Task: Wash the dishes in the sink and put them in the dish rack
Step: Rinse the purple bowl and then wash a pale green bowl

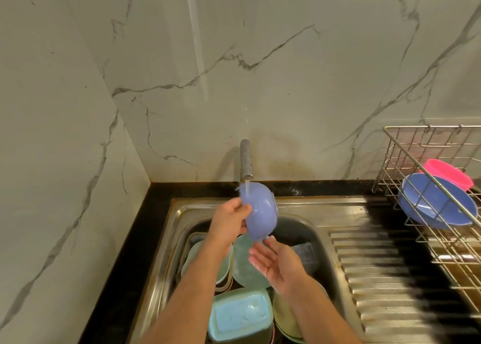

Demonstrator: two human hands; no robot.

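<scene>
Two bare hands work over a steel sink [179, 213] set in a dark bench. Left hand [229, 220] has its grip clamped on a purple bowl [260, 213], tilted under water running from the tap [246, 160]. Just below it, right hand [276, 263] hovers palm up, fingers apart, holding nothing. Pale dishes [242, 315] fill the near basin. Far right, a wire dish rack [426, 145] holds another purple bowl [440, 203] and a pink dish [450, 173].

Head view — looking down, close over the sink [299, 208].
</scene>
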